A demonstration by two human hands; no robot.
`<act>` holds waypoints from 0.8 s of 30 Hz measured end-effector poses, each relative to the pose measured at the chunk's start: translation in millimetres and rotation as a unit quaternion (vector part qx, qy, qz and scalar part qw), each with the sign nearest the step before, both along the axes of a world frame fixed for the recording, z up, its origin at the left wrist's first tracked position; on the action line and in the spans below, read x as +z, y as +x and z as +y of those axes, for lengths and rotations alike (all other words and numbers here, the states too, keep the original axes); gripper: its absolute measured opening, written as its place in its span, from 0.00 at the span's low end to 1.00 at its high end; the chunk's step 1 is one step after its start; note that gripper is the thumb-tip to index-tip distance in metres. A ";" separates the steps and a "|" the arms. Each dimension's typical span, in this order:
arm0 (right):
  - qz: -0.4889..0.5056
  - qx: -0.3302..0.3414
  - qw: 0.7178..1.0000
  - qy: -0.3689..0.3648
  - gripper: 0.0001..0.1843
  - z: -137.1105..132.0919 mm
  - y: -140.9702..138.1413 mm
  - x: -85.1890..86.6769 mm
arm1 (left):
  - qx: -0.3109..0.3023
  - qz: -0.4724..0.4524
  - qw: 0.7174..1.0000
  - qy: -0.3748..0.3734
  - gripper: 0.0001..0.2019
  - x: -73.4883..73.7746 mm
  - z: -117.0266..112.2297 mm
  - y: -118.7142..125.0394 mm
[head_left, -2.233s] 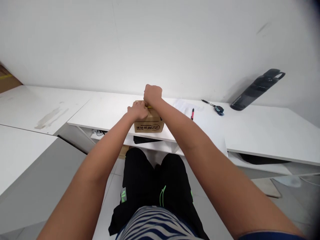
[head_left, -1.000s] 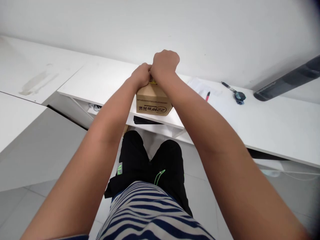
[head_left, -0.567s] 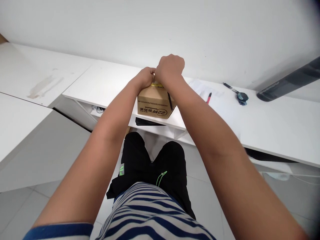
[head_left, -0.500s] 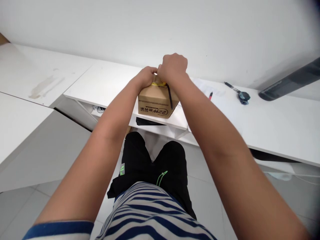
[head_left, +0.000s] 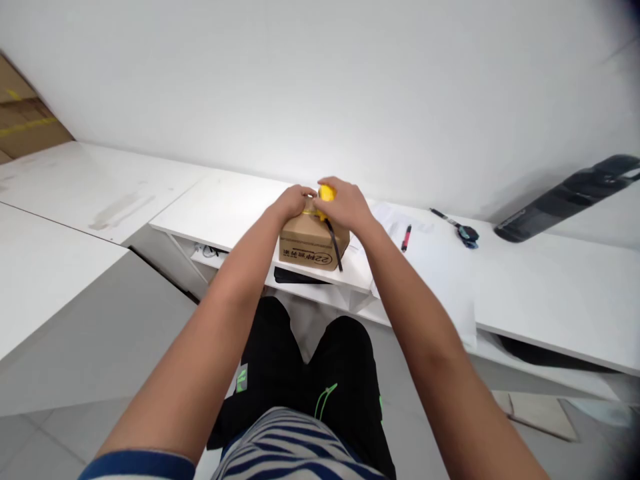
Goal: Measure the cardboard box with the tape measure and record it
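Observation:
A small brown cardboard box [head_left: 311,243] with dark printing on its front stands on the white shelf. My right hand [head_left: 349,204] is wrapped round a yellow tape measure [head_left: 327,193] above the box's right part. Its black strap [head_left: 334,245] dangles down over the front of the box. A short yellow stretch of tape runs across the box's top toward the left. My left hand [head_left: 294,202] is at the top left of the box, fingers closed by the tape's end; the fingertips are partly hidden.
Papers [head_left: 445,267] lie right of the box with a red-and-black pen [head_left: 407,238] on them. Behind are a dark watch [head_left: 467,233] and a black bottle [head_left: 550,207] by the wall. A larger carton [head_left: 27,117] stands far left.
My view has shifted, so the shelf and box sit lower in the picture. My right hand has turned, and the yellow tape measure case now shows in it. The box still stands on the shelf.

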State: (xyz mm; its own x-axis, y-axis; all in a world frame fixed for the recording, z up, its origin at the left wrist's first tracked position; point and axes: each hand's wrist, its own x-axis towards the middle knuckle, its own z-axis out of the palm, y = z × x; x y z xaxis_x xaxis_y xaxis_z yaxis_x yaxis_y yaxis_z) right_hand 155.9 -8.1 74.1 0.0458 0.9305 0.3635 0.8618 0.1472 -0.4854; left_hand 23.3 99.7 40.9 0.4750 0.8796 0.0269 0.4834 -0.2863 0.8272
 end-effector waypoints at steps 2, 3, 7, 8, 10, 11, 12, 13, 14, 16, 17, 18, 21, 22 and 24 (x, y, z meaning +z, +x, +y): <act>0.015 -0.014 1.000 -0.007 0.26 -25.7 -14.0 0.6 | -0.001 0.020 0.999 0.039 0.21 -1.4 1.3 -2.3; 0.026 -0.023 0.999 -0.006 0.26 -41.0 -21.9 -0.3 | -0.003 0.027 0.998 0.057 0.21 -1.9 1.8 -3.2; 0.061 -0.046 0.997 -0.013 0.28 -99.6 -52.6 -8.1 | -0.001 0.041 0.997 0.065 0.22 -1.6 1.3 -5.3; 0.064 -0.048 0.997 -0.017 0.28 -110.0 -58.4 -9.7 | -0.005 0.044 0.997 0.059 0.22 -0.9 0.9 -5.6; 0.065 -0.054 0.996 -0.019 0.28 -123.5 -65.7 -11.8 | -0.007 0.046 0.998 0.044 0.22 0.5 0.3 -6.0; 0.066 -0.062 0.996 -0.019 0.27 -126.6 -66.9 -12.2 | -0.004 0.047 0.998 0.042 0.22 0.9 0.4 -6.2; 0.067 -0.068 0.995 -0.020 0.27 -127.5 -66.7 -12.3 | 0.000 0.047 0.998 0.043 0.22 1.0 0.8 -6.3; 0.069 -0.073 0.995 -0.023 0.27 -126.3 -65.2 -12.1 | 0.003 0.044 0.998 0.045 0.22 0.7 1.4 -6.6; 0.071 -0.076 0.994 -0.027 0.26 -123.5 -62.7 -11.7 | 0.003 0.041 0.998 0.046 0.22 0.1 2.2 -6.9; 0.071 -0.072 0.995 -0.025 0.26 -113.7 -56.2 -10.2 | -0.003 0.035 0.999 0.035 0.22 -1.3 3.6 -7.9; 0.067 -0.067 0.995 -0.019 0.25 -106.9 -52.9 -9.1 | -0.005 0.030 0.999 0.027 0.22 -1.8 3.9 -8.5; 0.061 -0.061 0.996 -0.012 0.25 -98.9 -49.7 -7.7 | -0.006 0.024 0.999 0.024 0.22 -2.0 3.7 -9.2; 0.029 -0.045 0.999 -0.002 0.24 -67.3 -41.3 -2.2 | -0.012 0.017 0.999 0.048 0.23 0.7 0.8 -11.6; 0.019 -0.043 0.999 -0.006 0.24 -54.2 -38.5 0.0 | -0.019 0.021 0.998 0.062 0.22 2.6 -0.6 -12.5; 0.006 -0.044 0.999 -0.018 0.24 -25.5 -32.2 4.6 | -0.032 0.040 0.995 0.087 0.20 7.2 -3.0 -14.5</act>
